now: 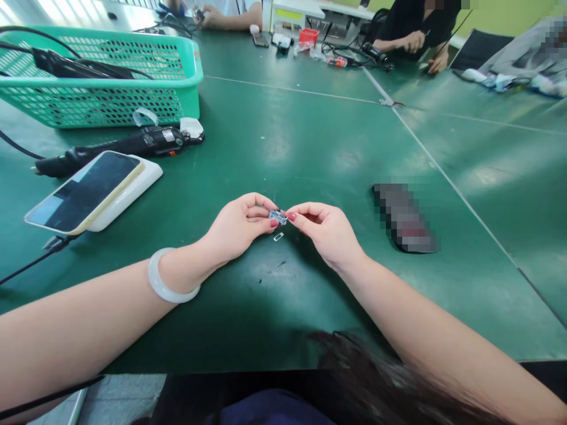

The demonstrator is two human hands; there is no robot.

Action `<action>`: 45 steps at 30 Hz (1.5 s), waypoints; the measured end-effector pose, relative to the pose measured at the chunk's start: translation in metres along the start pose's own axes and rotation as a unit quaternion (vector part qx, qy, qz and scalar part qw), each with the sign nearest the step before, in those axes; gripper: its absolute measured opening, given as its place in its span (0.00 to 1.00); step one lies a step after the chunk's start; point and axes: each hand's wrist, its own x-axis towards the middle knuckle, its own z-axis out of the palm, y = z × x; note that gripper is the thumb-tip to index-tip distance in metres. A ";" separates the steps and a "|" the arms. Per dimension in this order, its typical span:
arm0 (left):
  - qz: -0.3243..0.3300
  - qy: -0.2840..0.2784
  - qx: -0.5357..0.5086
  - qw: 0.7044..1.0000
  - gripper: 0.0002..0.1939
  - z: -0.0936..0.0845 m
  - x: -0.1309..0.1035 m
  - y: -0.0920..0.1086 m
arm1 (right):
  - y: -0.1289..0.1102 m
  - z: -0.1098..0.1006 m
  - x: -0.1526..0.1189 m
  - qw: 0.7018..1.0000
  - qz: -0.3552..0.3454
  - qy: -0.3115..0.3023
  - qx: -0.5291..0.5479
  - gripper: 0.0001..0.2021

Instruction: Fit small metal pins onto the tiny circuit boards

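Observation:
Between thumb and fingers, my left hand (pixel 241 227) pinches a small grey part (pixel 277 217) with a detailed, mechanical-looking surface; its exact kind is too small to make out. My right hand (pixel 325 230) meets it from the other side, thumb and forefinger pressed together at the part's right edge. Whether those fingertips hold a separate tiny piece is hidden. Just below the part, a small white rectangular frame (pixel 279 236) lies on the green tabletop (pixel 287 319). A pale bangle (pixel 162 280) circles my left wrist.
A phone (pixel 88 189) rests on a white block at left, near a black electric screwdriver (pixel 146 141) and a green basket (pixel 177 97) holding black cabled tools. A dark, blurred-out object (pixel 403 218) lies at right. Other people's hands (pixel 414 42) work across the table, near a red box (pixel 309 37).

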 end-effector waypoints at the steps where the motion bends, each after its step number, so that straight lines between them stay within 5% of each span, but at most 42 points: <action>1: 0.002 0.001 0.001 1.000 0.11 0.000 0.000 0.001 | 0.000 0.001 0.000 1.000 0.000 0.004 0.001 0.09; 10: 0.013 0.012 0.015 1.000 0.12 0.003 -0.002 0.001 | -0.002 0.006 -0.003 1.000 -0.012 0.007 0.016 0.07; 25: 0.035 0.061 -0.063 0.996 0.12 0.001 0.002 -0.005 | -0.005 0.006 -0.008 0.980 -0.088 0.078 -0.162 0.08; 31: 0.034 0.138 -0.145 0.979 0.10 -0.002 0.007 -0.007 | 0.002 0.012 -0.006 0.923 -0.137 -0.032 -0.357 0.05; 39: 0.036 0.147 -0.138 0.979 0.09 0.001 0.007 -0.006 | 0.007 0.025 -0.009 0.827 -0.259 -0.089 -0.492 0.12; 45: 0.048 0.128 -0.110 0.984 0.12 -0.001 0.008 -0.011 | 0.014 0.028 -0.004 0.834 -0.254 -0.061 -0.487 0.08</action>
